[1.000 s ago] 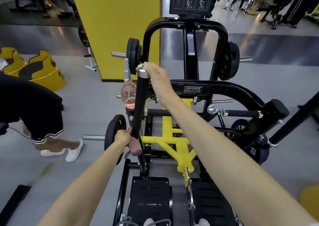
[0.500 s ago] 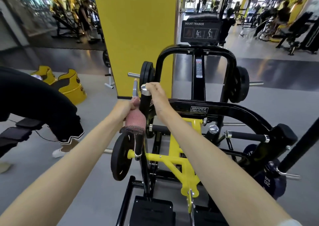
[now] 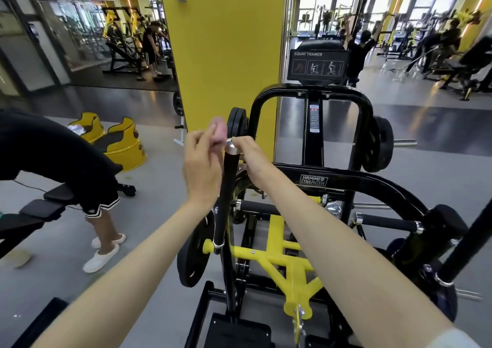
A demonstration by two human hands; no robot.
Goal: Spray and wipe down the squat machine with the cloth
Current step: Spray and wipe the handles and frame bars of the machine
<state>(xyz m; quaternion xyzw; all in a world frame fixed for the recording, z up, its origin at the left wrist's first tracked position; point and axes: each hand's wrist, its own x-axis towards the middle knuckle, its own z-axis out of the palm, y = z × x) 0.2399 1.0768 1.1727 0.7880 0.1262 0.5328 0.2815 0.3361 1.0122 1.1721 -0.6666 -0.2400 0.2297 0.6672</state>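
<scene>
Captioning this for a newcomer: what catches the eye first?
In the middle, the right hand grips the top of the black handle of the squat machine, and the left hand holds a pink cloth beside it. A bright yellow pillar rises behind, and the machine's yellow frame sits below.

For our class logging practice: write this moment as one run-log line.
left hand: holds pink cloth beside handle top | right hand: grips handle top | stage: wiping squat machine

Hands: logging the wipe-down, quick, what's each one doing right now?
Left hand: holds the pink cloth.
Right hand: grips the top of the black handle.
</scene>
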